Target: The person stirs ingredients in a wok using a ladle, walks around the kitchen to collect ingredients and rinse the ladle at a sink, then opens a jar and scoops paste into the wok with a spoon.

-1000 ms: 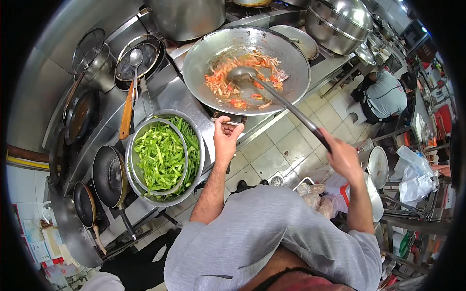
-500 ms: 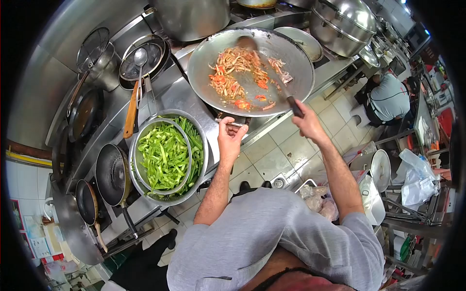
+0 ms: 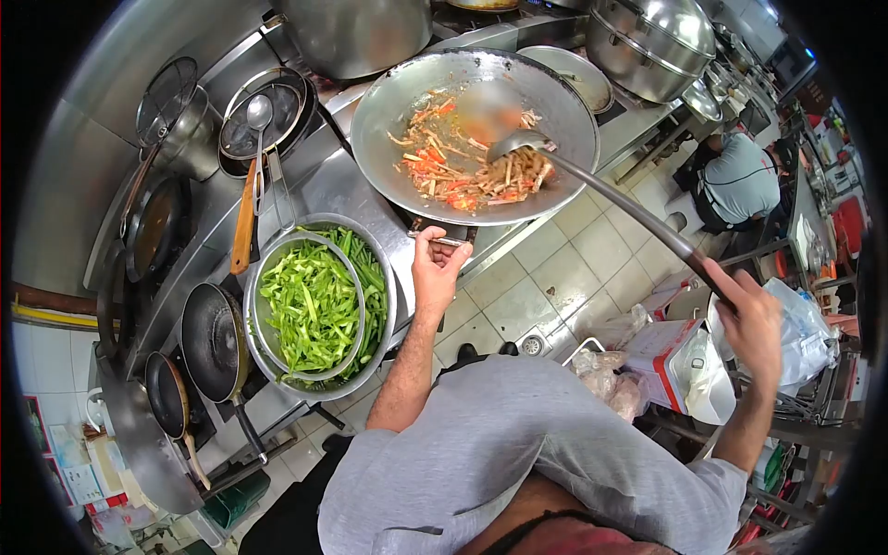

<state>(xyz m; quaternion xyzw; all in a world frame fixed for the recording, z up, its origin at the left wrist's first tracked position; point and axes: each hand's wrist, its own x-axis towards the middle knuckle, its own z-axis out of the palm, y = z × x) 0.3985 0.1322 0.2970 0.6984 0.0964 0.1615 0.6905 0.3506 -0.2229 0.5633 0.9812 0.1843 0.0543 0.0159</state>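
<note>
A large wok (image 3: 370,139) holds strips of browned food mixed with red pieces (image 3: 430,171). My right hand (image 3: 749,319), well to the right of the wok, is closed around the dark grip of a long-handled ladle (image 3: 638,205). The ladle's bowl rests among the food at the wok's right side, with strips heaped against it. Below the near rim, my left hand (image 3: 437,273) pinches a short metal handle (image 3: 446,240); I cannot tell whether it belongs to the wok or the stove. Steam or blur hides part of the wok's far side.
Sliced green vegetables (image 3: 310,301) fill a strainer set in a metal bowl (image 3: 388,305) at left. Frying pans (image 3: 211,333), a spoon (image 3: 260,116) and strainers lie beyond it. A tall pot (image 3: 356,37) stands behind the wok. Another person (image 3: 740,176) sits at far right.
My right hand has swung right and toward me, drawing the ladle from the wok's far side to its right side. Food has shifted rightward with it. My left hand has stayed put.
</note>
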